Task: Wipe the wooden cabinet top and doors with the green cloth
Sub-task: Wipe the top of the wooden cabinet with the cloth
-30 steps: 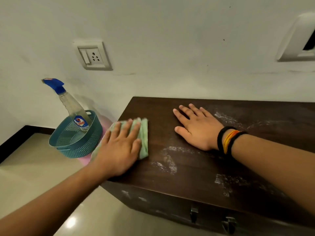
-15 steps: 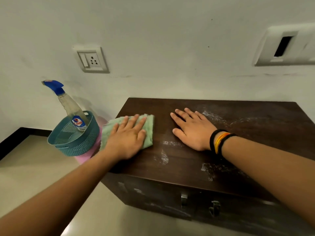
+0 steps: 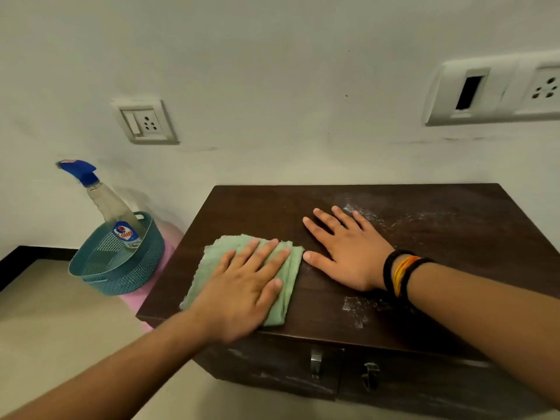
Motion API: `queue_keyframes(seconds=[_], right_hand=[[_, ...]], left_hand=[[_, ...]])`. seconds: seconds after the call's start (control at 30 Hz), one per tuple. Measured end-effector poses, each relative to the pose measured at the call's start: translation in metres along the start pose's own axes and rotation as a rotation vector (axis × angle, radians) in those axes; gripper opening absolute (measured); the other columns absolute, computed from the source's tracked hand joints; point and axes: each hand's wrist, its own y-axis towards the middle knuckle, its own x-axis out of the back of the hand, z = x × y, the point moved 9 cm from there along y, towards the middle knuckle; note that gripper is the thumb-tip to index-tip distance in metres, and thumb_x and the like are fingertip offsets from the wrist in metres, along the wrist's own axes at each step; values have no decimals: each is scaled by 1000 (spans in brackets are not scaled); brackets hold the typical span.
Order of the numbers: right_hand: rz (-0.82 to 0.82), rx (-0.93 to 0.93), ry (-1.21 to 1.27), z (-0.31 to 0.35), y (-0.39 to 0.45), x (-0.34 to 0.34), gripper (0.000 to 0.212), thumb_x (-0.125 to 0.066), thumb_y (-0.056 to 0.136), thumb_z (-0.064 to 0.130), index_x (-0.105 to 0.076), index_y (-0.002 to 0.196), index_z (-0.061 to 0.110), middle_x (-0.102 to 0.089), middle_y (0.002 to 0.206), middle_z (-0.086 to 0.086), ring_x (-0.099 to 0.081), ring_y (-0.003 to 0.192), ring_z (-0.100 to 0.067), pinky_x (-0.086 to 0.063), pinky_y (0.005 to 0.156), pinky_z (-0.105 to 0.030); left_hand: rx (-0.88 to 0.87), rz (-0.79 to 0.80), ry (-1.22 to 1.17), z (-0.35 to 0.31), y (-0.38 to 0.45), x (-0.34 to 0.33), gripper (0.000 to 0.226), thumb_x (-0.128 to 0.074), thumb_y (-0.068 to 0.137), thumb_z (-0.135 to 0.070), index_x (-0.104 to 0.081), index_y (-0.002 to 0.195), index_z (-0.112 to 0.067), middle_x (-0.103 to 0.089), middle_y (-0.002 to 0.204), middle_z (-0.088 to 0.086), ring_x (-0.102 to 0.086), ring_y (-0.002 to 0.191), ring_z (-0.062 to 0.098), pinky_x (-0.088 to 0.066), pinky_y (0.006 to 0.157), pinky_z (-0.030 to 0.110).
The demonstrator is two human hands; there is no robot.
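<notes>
1. Head view: the dark wooden cabinet top (image 3: 424,237) is streaked with white dust at its right and front.
2. The folded green cloth (image 3: 212,262) lies on its left front part.
3. The cloth is pressed flat under the left hand (image 3: 242,289), fingers straight.
4. The right hand (image 3: 348,250) is spread flat on bare wood, thumb just beside the cloth.

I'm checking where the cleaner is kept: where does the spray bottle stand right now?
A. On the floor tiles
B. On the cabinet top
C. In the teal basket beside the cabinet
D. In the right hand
C: the spray bottle leans inside the teal basket, left of the cabinet top.
</notes>
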Motion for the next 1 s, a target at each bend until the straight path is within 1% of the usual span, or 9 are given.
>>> queue_keyframes(seconds=[0.1, 0.17, 0.23, 0.3, 0.47, 0.6, 0.77, 0.9, 1.0], right_hand=[[1, 21, 2, -5, -6, 1, 79, -6, 89, 78, 8, 157, 40, 9, 169, 6, 11, 154, -20, 4, 124, -48], [6, 37, 2, -9, -12, 0, 79, -6, 89, 78, 9, 157, 40, 10, 168, 6, 12, 154, -20, 3, 124, -46], [2, 36, 10, -13, -14, 1, 79, -6, 89, 78, 9, 157, 40, 10, 168, 6, 12, 154, -20, 4, 124, -45], [6, 47, 14, -13, -15, 1, 79, -7, 89, 78, 9, 157, 41, 10, 168, 6, 12, 154, -19, 4, 124, -44], [9, 103, 17, -27, -26, 2, 73, -10, 91, 77, 8, 155, 48, 8, 168, 11, 11, 154, -15, 2, 124, -43], [5, 104, 27, -29, -26, 2, 73, -12, 90, 78, 6, 155, 49, 6, 168, 11, 9, 154, -16, 1, 124, -43], [-4, 111, 25, -31, -30, 3, 76, -10, 89, 80, 6, 155, 48, 7, 168, 12, 9, 154, -15, 2, 124, -43], [-19, 110, 28, -31, -30, 4, 78, -11, 87, 82, 4, 155, 48, 6, 168, 12, 8, 154, -15, 1, 124, -42], [5, 99, 30, -32, -31, 3, 80, -11, 86, 84, 6, 155, 48, 7, 168, 11, 10, 154, -15, 2, 125, -43]], left_hand=[[91, -17, -32, 33, 25, 18, 54, -7, 101, -59, 6, 153, -53, 10, 165, -19, 12, 152, 8, 3, 124, 40], [160, -31, 10, 46, 2, 15, 64, 5, 89, -71, 9, 151, -54, 14, 164, -21, 15, 151, 7, 5, 123, 38], [69, 11, 16, 14, -14, 4, 77, 19, 76, -79, 12, 149, -57, 20, 161, -25, 21, 149, 5, 8, 123, 36], [-79, 34, 5, -9, 1, 2, 69, 16, 81, -75, 13, 147, -59, 20, 159, -27, 21, 149, 3, 8, 123, 36], [-16, -17, 7, 25, 7, 16, 61, 9, 84, -70, 11, 145, -62, 21, 159, -27, 21, 149, 2, 9, 123, 34], [-166, 35, -1, -16, 13, 4, 60, 6, 88, -69, 12, 147, -61, 19, 160, -29, 23, 148, 0, 10, 122, 34], [-41, 8, 29, 23, 22, 17, 58, 9, 83, -72, 14, 141, -66, 20, 159, -28, 20, 150, 4, 9, 123, 35], [-243, 77, 18, -29, 24, 3, 53, 1, 94, -66, 16, 145, -62, 22, 159, -29, 26, 147, -1, 13, 121, 33], [-109, 35, 31, 0, 49, 21, 52, 6, 88, -69, 16, 140, -67, 17, 161, -26, 20, 151, 6, 8, 124, 39]])
